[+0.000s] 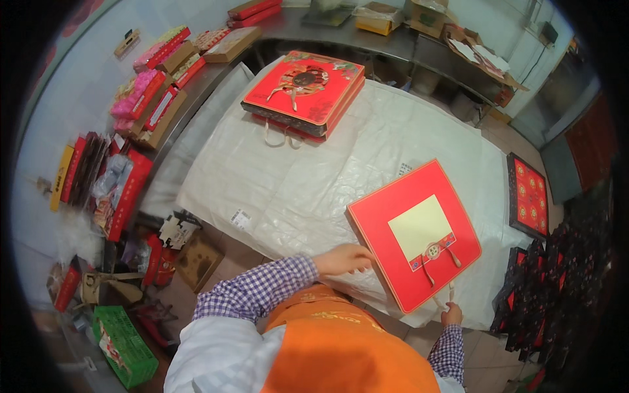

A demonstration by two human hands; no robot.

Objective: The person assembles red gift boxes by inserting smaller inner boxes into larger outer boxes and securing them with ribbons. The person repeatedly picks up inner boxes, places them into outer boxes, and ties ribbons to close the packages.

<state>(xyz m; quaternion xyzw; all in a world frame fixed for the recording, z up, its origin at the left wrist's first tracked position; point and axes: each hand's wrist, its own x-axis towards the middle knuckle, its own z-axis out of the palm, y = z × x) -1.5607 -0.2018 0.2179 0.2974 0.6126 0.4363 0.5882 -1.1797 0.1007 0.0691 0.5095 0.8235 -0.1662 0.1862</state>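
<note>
On the white-sheeted counter (314,190), the far stack of red, dark-sided gift boxes (304,88) lay closed, apparently finished. The flat red cardboard gift box with a cream square panel (416,236) lay at the near edge, seemingly still being handled. The right fingers (451,310) pinched its pale ribbon handle (451,291); whether the left fingers (357,255) gripped its edge, I couldn't tell. Its round emblem (432,250) and a white sheet label (241,219) carried print too small to read.

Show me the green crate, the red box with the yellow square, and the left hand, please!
Green crate (136,346): head view, on its side wall.
Red box with the yellow square (418,226): head view, on that square.
Left hand (342,259): head view, on its back.
</note>
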